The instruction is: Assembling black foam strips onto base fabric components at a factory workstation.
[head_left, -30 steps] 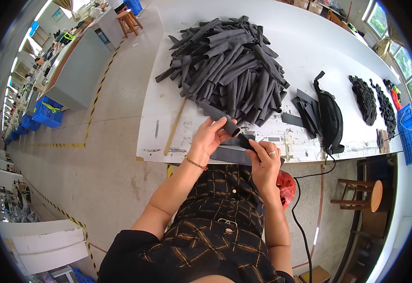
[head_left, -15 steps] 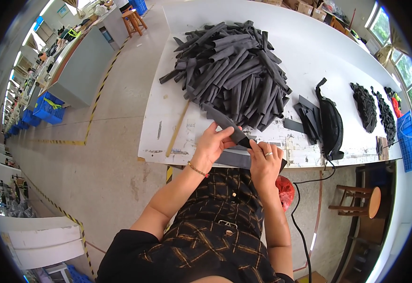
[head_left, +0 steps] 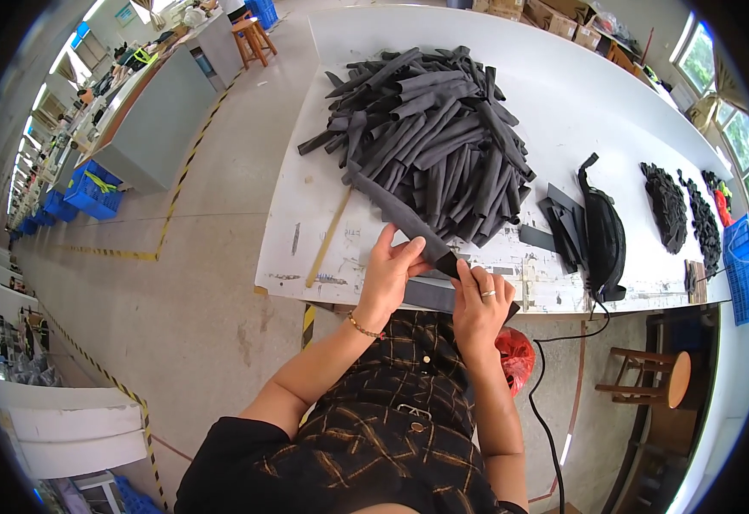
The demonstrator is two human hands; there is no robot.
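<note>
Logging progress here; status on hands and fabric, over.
Left hand gripping dark fabric tube. Right hand pinching black piece at tube's end. Dark pile just beyond; nothing visibly blocking.

1. A factory workshop: beyond the fingers (head_left: 467, 281), many dark grey tube-shaped pieces (head_left: 443, 150) lie heaped on a scuffed white worktable (head_left: 284, 236).
2. Far left of the fingers: yellow-and-black floor tape (head_left: 147, 256), blue plastic crates (head_left: 92, 197), a long grey workbench (head_left: 153, 133).
3. Right of them: a round-topped wooden stool (head_left: 679, 379).
</note>
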